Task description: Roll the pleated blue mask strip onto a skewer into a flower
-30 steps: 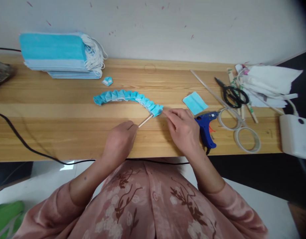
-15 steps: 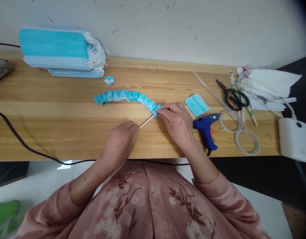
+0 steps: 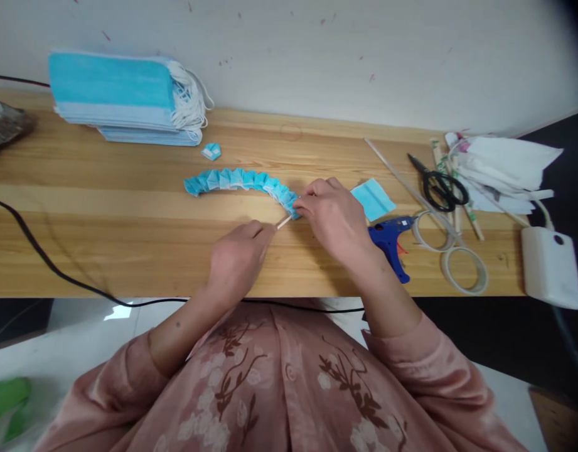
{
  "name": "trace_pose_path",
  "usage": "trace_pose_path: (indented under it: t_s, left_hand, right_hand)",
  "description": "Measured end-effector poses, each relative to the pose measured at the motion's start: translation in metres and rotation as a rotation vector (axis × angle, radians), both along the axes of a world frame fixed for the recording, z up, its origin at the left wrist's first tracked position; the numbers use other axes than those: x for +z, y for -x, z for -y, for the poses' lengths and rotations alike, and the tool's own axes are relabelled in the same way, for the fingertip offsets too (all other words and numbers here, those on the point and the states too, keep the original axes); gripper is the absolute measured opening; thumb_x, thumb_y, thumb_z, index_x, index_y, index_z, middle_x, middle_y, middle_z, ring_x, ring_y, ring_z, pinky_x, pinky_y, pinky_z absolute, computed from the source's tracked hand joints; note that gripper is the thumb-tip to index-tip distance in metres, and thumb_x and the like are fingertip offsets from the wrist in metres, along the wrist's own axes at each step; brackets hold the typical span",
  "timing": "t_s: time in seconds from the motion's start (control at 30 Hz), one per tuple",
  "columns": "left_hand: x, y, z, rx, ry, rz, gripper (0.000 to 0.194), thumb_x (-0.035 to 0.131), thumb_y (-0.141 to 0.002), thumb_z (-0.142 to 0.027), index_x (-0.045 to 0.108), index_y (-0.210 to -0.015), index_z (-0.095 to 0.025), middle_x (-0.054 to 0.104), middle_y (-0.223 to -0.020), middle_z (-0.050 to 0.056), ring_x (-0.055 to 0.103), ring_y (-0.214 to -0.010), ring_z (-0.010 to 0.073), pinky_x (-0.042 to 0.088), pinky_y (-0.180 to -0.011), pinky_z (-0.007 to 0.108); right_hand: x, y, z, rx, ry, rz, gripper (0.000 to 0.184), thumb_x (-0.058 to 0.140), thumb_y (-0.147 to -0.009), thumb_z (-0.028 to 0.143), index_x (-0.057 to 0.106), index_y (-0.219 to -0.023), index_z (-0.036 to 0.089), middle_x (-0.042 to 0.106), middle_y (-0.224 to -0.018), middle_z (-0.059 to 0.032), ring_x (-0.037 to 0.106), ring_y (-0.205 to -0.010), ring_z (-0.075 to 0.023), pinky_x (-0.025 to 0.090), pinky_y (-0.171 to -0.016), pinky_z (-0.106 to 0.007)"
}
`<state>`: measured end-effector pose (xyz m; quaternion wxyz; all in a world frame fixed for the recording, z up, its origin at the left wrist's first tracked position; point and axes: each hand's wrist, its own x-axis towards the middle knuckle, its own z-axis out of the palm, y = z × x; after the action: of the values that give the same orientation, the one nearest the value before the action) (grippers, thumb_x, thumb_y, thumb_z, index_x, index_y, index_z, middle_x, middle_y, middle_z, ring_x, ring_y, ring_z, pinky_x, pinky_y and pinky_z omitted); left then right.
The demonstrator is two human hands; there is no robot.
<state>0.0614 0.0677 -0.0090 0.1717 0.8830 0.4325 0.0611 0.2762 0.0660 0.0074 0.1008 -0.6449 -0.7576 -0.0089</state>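
Note:
A curved strip of folded light-blue pieces point(image 3: 241, 179) lies on the wooden table, its right end pinched in the fingers of my right hand point(image 3: 333, 213). My left hand point(image 3: 239, 254) is closed around a thin pale wooden stick point(image 3: 283, 222), whose far tip touches the strip's right end beside my right fingertips. Exactly how the tip meets the folds is hidden. To the right of my right hand are a flat light-blue square point(image 3: 373, 199) and a blue glue gun point(image 3: 391, 242). Above the strip rests a small folded blue-and-white piece point(image 3: 211, 151).
Stacked face masks point(image 3: 114, 94) stand at the back left. Black scissors point(image 3: 443, 188), tape rolls point(image 3: 466, 270), a clear glue stick point(image 3: 395, 168) and a white box point(image 3: 551, 267) lie on the right. A black cable point(image 3: 58, 273) crosses the table's left front.
My left hand has slid right and slightly up along the stick, so less of the stick shows. My right hand stays at the strip's end. The view has shifted a little.

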Motion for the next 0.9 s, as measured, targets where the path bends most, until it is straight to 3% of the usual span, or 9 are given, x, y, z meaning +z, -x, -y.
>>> trace_pose_path:
  t_s: [0.2,0.33,0.43,0.5,0.6,0.73,0.9]
  left_hand:
    - [-0.003,0.001,-0.001,-0.023,-0.079,-0.003,0.039,0.036,-0.109,-0.022,0.069,-0.130,-0.025,0.075,-0.106,0.008,0.068,-0.093,0.0243,0.046,-0.068,0.032]
    - [0.000,0.000,-0.004,-0.056,-0.089,-0.034,0.039,0.036,-0.108,-0.020,0.069,-0.128,-0.022,0.073,-0.099,0.008,0.067,-0.083,0.0229,0.044,-0.062,0.031]
    - [0.005,-0.003,-0.006,-0.070,-0.064,-0.085,0.038,0.037,-0.107,-0.018,0.070,-0.126,-0.019,0.073,-0.098,0.009,0.067,-0.079,0.0226,0.042,-0.060,0.032]
    - [0.009,-0.005,-0.007,-0.079,-0.040,-0.120,0.036,0.038,-0.107,-0.018,0.070,-0.126,-0.018,0.073,-0.099,0.010,0.067,-0.081,0.0231,0.042,-0.060,0.031]
    - [0.013,-0.007,-0.007,-0.080,-0.010,-0.165,0.035,0.039,-0.108,-0.018,0.069,-0.125,-0.018,0.072,-0.101,0.010,0.068,-0.086,0.0236,0.043,-0.063,0.031]
    - [0.016,-0.008,-0.008,-0.071,0.023,-0.207,0.035,0.039,-0.109,-0.020,0.068,-0.129,-0.019,0.072,-0.105,0.010,0.069,-0.089,0.0240,0.042,-0.065,0.032]
    - [0.014,-0.008,-0.009,-0.067,0.020,-0.213,0.035,0.040,-0.109,-0.020,0.068,-0.130,-0.019,0.072,-0.105,0.010,0.069,-0.090,0.0251,0.041,-0.065,0.033]
  right_hand:
    - [0.016,0.005,-0.014,0.014,0.161,0.097,0.027,0.057,-0.100,0.017,0.079,-0.084,0.021,0.074,-0.099,-0.0114,0.058,-0.096,-0.0275,0.036,-0.070,-0.038]
    - [0.018,0.003,-0.020,0.064,0.171,0.100,0.027,0.057,-0.099,0.018,0.080,-0.085,0.021,0.074,-0.096,-0.0107,0.059,-0.093,-0.0267,0.037,-0.071,-0.037]
    - [0.015,-0.001,-0.015,0.067,0.106,-0.047,0.023,0.059,-0.099,0.018,0.082,-0.096,0.023,0.075,-0.101,-0.0080,0.062,-0.095,-0.0254,0.043,-0.077,-0.037]
    - [0.011,-0.004,-0.005,0.030,-0.002,-0.185,0.024,0.058,-0.100,0.021,0.081,-0.108,0.024,0.075,-0.105,-0.0068,0.064,-0.099,-0.0245,0.047,-0.083,-0.037]
    - [0.004,-0.007,0.016,-0.034,-0.176,-0.309,0.025,0.056,-0.103,0.025,0.081,-0.109,0.024,0.074,-0.100,-0.0065,0.065,-0.097,-0.0231,0.049,-0.084,-0.036]
    - [-0.006,-0.004,0.039,-0.025,-0.251,-0.223,0.029,0.054,-0.104,0.019,0.082,-0.110,0.025,0.076,-0.099,-0.0060,0.063,-0.091,-0.0217,0.047,-0.079,-0.036]
    - [-0.019,0.003,0.041,0.005,-0.250,-0.037,0.038,0.049,-0.104,0.011,0.080,-0.119,0.026,0.078,-0.103,-0.0066,0.059,-0.088,-0.0220,0.040,-0.073,-0.037]
